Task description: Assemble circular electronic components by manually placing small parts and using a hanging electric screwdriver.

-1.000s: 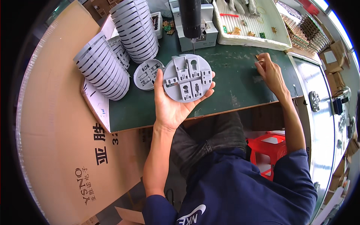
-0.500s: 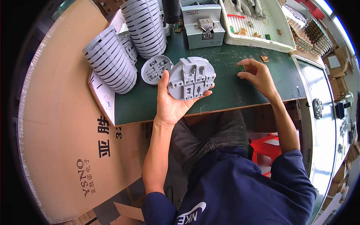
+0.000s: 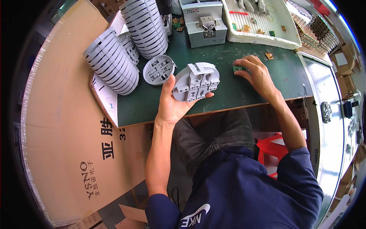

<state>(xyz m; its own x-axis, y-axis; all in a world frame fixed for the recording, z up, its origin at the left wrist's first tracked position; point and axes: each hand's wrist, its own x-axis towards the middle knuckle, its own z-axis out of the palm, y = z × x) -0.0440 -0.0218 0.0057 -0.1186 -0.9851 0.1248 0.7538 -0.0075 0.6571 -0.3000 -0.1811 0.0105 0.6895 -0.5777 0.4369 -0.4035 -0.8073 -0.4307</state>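
My left hand [image 3: 170, 105] grips a round grey plastic housing [image 3: 198, 82], tilted, its moulded slots and raised blocks turned up. The thumb presses on its left rim and fingertips show at its lower right edge. To the right, my right hand [image 3: 257, 74] pinches a small green circuit board [image 3: 237, 68] between thumb and fingers, above the table and apart from the housing. A similar round grey housing [image 3: 159, 70] lies on the table just beyond my left thumb, with its inside facing up.
Two tall stacks of grey round housings, a near one [image 3: 112, 63] and a far one [image 3: 146, 28], stand at the left. A grey metal machine [image 3: 207, 36] and a white foam tray [image 3: 263, 40] line the back. A small brown board [image 3: 269, 56] lies on the green table [image 3: 225, 91].
My right hand has moved left with the circuit board, closer to the housing. The housing in my left hand has tilted and shifted slightly.
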